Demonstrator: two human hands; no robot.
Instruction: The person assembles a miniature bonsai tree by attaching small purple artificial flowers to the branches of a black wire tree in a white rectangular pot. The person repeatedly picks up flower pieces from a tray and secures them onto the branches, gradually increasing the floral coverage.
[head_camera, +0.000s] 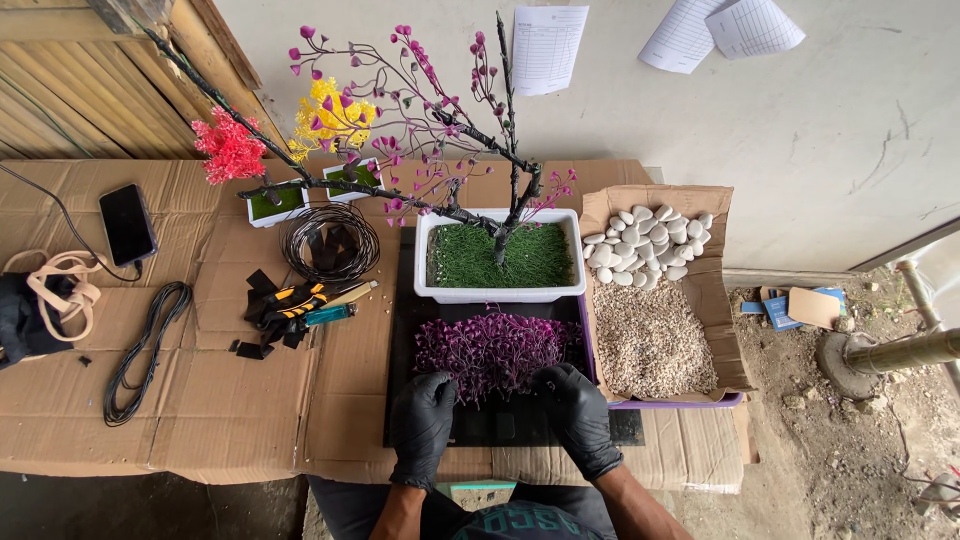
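Head view: we look down at a cardboard-covered table with our two black-gloved hands at the near edge.
Left hand: our left hand lies fingers down on the near edge of the purple bead-leaf pile, loosely curled, not clamped on anything we can make out.
Right hand: our right hand rests the same way on the pile's right side, fingertips in the pieces; whether it pinches one we cannot tell.
Pile: it sits on the black tray, just in front of the white planter.
Planter: green turf inside, with the dark wire tree rising from it.
Doing it well: we judge light fingertip sorting best, so tangled pieces separate without bending.
Nearby: white pebbles and gravel to the right, a wire coil to the left.
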